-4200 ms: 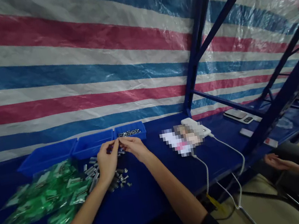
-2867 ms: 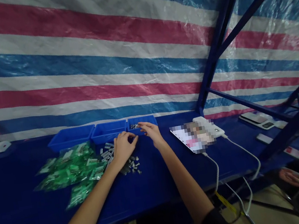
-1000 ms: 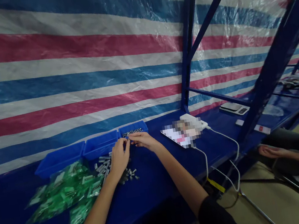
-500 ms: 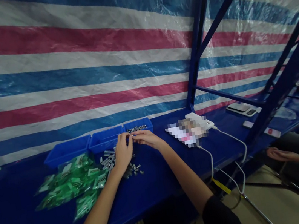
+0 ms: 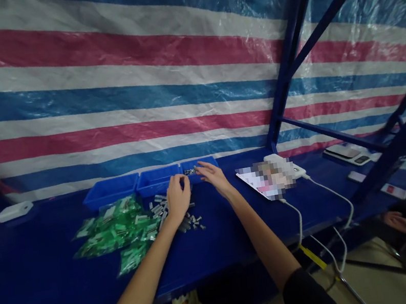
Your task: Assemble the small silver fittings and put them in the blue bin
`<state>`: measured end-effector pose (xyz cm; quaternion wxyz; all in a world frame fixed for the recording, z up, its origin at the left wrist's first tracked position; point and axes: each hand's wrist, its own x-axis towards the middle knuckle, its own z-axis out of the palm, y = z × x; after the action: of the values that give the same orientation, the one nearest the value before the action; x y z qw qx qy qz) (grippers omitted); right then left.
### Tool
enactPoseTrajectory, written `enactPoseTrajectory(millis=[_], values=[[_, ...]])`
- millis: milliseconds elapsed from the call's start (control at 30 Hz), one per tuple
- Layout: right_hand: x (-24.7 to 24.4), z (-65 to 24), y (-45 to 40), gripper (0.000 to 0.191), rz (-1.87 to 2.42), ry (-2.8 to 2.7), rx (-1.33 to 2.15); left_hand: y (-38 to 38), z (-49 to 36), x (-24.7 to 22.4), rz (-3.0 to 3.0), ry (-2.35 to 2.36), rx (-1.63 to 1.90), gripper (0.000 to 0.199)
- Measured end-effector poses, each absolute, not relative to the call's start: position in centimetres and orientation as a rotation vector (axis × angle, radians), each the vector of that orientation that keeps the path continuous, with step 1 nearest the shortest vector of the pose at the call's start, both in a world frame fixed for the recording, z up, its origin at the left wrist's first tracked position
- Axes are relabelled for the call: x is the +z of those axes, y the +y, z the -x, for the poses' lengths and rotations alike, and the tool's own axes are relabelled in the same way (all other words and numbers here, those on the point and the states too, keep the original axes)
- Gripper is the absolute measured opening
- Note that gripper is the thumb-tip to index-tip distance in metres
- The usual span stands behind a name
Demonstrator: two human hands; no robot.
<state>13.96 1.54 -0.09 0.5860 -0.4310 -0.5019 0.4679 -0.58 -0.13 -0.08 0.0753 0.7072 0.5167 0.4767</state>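
Note:
My left hand (image 5: 179, 199) is above the table by the middle blue tray (image 5: 158, 182), thumb and fingertips curled into a pinch. Whatever it holds is too small or hidden to make out. My right hand (image 5: 213, 177) reaches over the right-hand blue tray (image 5: 209, 161), its fingers apart and near small metal pieces (image 5: 189, 171) lying inside. Below my left hand, silver metal cylinders (image 5: 158, 206) are heaped on the table. Small screw-like parts (image 5: 196, 221) are scattered just right of my left wrist.
Green plastic packets (image 5: 118, 228) lie left of the metal parts, in front of a left blue tray (image 5: 110, 191). A tablet-like device (image 5: 249, 183) with white cables (image 5: 336, 192) stands at right. Blue frame bars (image 5: 285, 84) rise behind it. Another person's hand (image 5: 401, 222) shows at far right.
My hands, fingertips together before, have separated. The right one has moved over the right-hand tray with its fingers spread. The camera's view has swung slightly left.

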Motion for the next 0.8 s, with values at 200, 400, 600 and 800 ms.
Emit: enactPoseTrajectory(millis=[200,400,600,800], values=[[0.2,-14.2,0.0,0.041,1.121,-1.761,1.292,0.9,1.1,-0.3,-1.605,1.486,1.632,0.023],[0.9,-14.4,-1.4,0.052,1.081,-2.199,1.444,1.2,1.3,-0.4,-1.456,1.457,1.639,0.022],[1.7,-14.5,-1.8,0.058,1.099,-2.302,1.517,1.3,1.2,-0.3,-1.442,1.444,1.658,0.023],[1.8,-14.3,-2.0,0.054,1.134,-2.361,1.606,1.2,1.1,0.0,-1.433,1.445,1.651,0.021]])
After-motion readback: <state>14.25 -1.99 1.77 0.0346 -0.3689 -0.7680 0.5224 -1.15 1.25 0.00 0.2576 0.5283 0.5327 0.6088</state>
